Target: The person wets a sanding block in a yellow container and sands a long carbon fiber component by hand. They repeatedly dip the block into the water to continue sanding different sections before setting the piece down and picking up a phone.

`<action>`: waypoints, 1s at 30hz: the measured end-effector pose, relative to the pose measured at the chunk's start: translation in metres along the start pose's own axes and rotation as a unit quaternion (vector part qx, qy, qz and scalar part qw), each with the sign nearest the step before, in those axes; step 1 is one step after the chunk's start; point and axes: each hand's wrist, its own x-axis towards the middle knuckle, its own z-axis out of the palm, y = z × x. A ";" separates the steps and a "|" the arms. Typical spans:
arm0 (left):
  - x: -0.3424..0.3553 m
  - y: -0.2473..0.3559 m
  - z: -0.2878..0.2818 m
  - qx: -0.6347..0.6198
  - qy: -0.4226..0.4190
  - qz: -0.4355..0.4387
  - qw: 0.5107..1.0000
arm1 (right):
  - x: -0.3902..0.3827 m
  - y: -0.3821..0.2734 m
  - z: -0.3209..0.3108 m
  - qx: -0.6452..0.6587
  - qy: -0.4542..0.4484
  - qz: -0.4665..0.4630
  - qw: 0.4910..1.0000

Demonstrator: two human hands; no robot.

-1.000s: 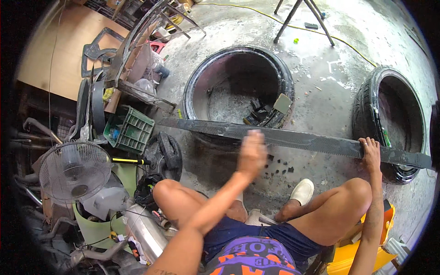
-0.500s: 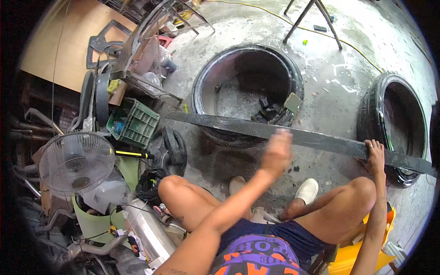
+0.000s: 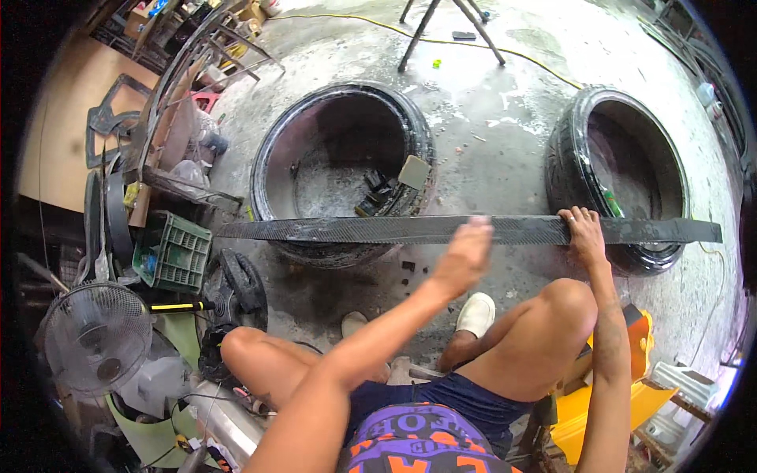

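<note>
Strip, long, thin and black, is stretching from side to side in front of you, and tiny slanting lines are showing on it. It is crossing over the near edges of two tires, a big left tire and a right tire. Your right hand is holding the strip beside the right tire, with its fingers curling over the far edge. Your left hand is looking blurry, and its fingertips are showing over the strip, between the two tires. I cannot tell if those fingers are pinching anything or just touching the strip.

A tan block is sitting on the edge of the left tire, and dark pieces are lying inside it. Small black bits are lying on the gray floor, near your pale shoes. Off to your left, a green crate is sitting near a round fan. Something yellow is showing by your right arm.
</note>
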 end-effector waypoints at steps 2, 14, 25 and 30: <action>0.020 0.014 0.019 -0.032 -0.002 0.033 0.999 | -0.002 0.008 0.005 -0.013 -0.010 -0.001 1.000; 0.003 -0.008 -0.014 -0.030 -0.088 0.024 0.995 | -0.003 0.007 0.015 -0.003 0.012 0.014 1.000; -0.037 -0.042 -0.071 0.040 -0.138 -0.008 0.990 | -0.009 0.008 0.012 0.008 0.010 0.016 1.000; 0.035 0.040 0.034 -0.014 -0.063 0.016 0.998 | 0.004 -0.003 0.008 0.020 -0.004 0.012 1.000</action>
